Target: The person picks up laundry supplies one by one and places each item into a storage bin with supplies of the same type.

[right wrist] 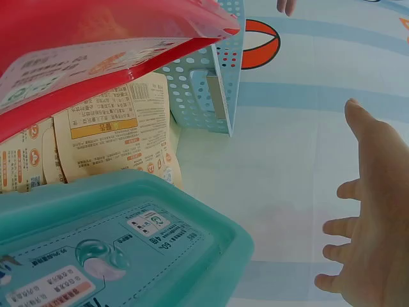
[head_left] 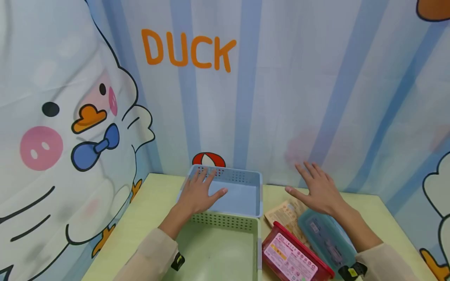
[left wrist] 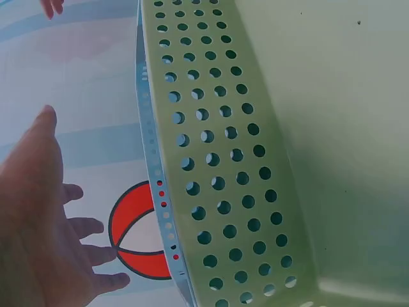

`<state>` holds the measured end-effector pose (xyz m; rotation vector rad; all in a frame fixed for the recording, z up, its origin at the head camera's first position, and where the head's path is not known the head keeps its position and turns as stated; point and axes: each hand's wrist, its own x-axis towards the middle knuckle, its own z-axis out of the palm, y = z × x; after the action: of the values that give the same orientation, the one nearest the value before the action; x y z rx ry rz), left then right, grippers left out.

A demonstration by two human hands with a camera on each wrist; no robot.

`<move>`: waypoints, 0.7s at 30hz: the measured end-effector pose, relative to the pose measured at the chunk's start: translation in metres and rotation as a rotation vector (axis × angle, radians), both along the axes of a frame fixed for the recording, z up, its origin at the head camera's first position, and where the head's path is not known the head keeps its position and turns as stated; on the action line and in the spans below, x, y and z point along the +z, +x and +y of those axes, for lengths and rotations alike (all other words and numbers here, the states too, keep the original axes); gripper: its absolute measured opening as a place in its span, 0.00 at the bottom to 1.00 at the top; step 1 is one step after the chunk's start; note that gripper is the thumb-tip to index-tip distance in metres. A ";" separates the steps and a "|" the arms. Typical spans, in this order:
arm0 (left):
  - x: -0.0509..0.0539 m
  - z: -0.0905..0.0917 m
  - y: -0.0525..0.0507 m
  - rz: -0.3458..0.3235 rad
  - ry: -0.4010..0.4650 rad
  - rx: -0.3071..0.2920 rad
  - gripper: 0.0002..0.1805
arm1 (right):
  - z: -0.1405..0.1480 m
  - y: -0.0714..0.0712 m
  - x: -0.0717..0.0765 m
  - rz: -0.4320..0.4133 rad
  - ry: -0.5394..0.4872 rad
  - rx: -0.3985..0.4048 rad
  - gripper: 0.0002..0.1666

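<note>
My left hand (head_left: pixel 197 195) hovers over the blue basket (head_left: pixel 242 193) and the far edge of the green basket (head_left: pixel 225 249), fingers spread and holding nothing. Off to the right, my right hand (head_left: pixel 321 191) is held in the air with straight fingers, above a teal box (head_left: pixel 327 238). Next to that box lies a red box (head_left: pixel 293 255) with a white printed label. Partly under both is a tan printed paper packet (head_left: pixel 288 214). In the right wrist view, the right hand (right wrist: pixel 377 211) stays apart from the teal box (right wrist: pixel 128 243).
Both baskets, with holes in their walls, stand one behind the other on a pale yellow table (head_left: pixel 140 218). A striped curtain (head_left: pixel 281 97) with a duck print hangs right behind the table's far edge. The boxes and packet lie right of the baskets.
</note>
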<state>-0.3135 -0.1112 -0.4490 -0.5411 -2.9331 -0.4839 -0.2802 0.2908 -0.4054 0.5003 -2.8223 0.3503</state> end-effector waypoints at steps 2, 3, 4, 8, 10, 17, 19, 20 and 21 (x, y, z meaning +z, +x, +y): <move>0.001 0.002 0.001 0.000 0.004 -0.005 0.50 | -0.001 0.001 0.001 0.005 -0.005 0.003 0.55; 0.001 0.004 0.001 -0.002 0.003 -0.008 0.49 | -0.001 0.001 0.002 0.009 -0.010 0.008 0.55; 0.002 0.006 0.002 -0.004 0.004 -0.012 0.49 | -0.002 0.001 0.002 0.014 -0.014 0.015 0.54; 0.006 0.016 0.010 -0.022 0.038 -0.045 0.46 | -0.003 0.004 0.005 0.023 -0.035 0.045 0.51; 0.008 0.022 0.015 -0.027 0.059 -0.068 0.44 | -0.003 0.007 0.007 0.021 -0.045 0.059 0.50; 0.011 0.043 0.030 -0.040 0.196 -0.177 0.31 | -0.004 0.020 0.008 -0.069 -0.109 0.093 0.48; 0.011 0.048 0.034 -0.049 0.226 -0.202 0.29 | -0.004 0.023 0.008 -0.091 -0.128 0.109 0.46; 0.012 0.051 0.037 -0.053 0.240 -0.211 0.29 | -0.004 0.025 0.007 -0.100 -0.137 0.117 0.45; 0.012 0.053 0.039 -0.059 0.258 -0.219 0.28 | -0.003 0.027 0.007 -0.110 -0.146 0.124 0.44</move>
<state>-0.2741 -0.0581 -0.4370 -0.8271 -2.8143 -0.9017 -0.2535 0.2875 -0.3986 0.6445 -2.8490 0.6215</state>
